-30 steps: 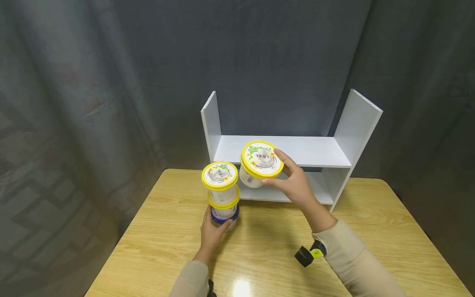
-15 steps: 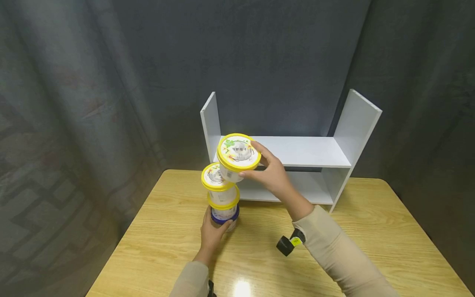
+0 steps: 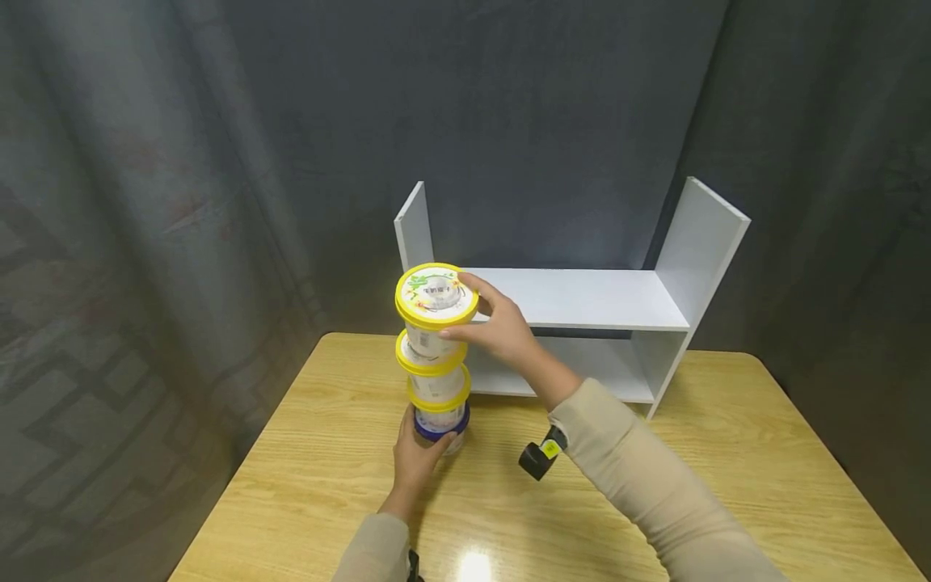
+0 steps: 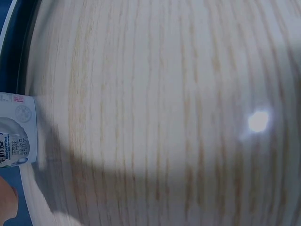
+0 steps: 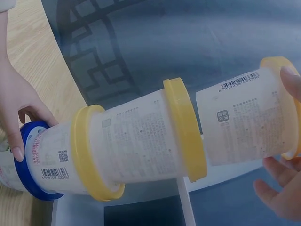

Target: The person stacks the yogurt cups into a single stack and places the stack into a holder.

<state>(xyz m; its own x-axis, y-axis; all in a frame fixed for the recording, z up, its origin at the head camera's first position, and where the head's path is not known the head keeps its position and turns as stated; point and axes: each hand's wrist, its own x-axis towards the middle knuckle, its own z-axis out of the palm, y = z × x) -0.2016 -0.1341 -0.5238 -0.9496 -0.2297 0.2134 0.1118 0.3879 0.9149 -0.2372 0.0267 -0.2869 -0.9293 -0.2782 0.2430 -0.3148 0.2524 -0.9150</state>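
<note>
A stack of plastic tubs stands on the table. The lowest tub has a dark blue lid (image 3: 442, 428), and above it are two tubs with yellow lids, the middle tub (image 5: 49, 153) and the upper tub (image 5: 136, 136). My left hand (image 3: 414, 461) grips the blue-lidded tub at its rim, thumb on the near side. With my right hand (image 3: 498, 323) I hold another yellow-lidded tub (image 3: 436, 299) by its lid and side, upright over the stack. Its base is right at the lid beneath, slightly tilted against it in the right wrist view.
Behind and right of the stack stands a white two-tier shelf (image 3: 567, 295) with tall side panels. The wooden table (image 3: 349, 388) carries both. Grey curtains (image 3: 538, 137) hang around the back and sides.
My right hand has carried its yellow-lidded tub leftward, from in front of the shelf to directly over the stack. The left hand has stayed on the bottom tub.
</note>
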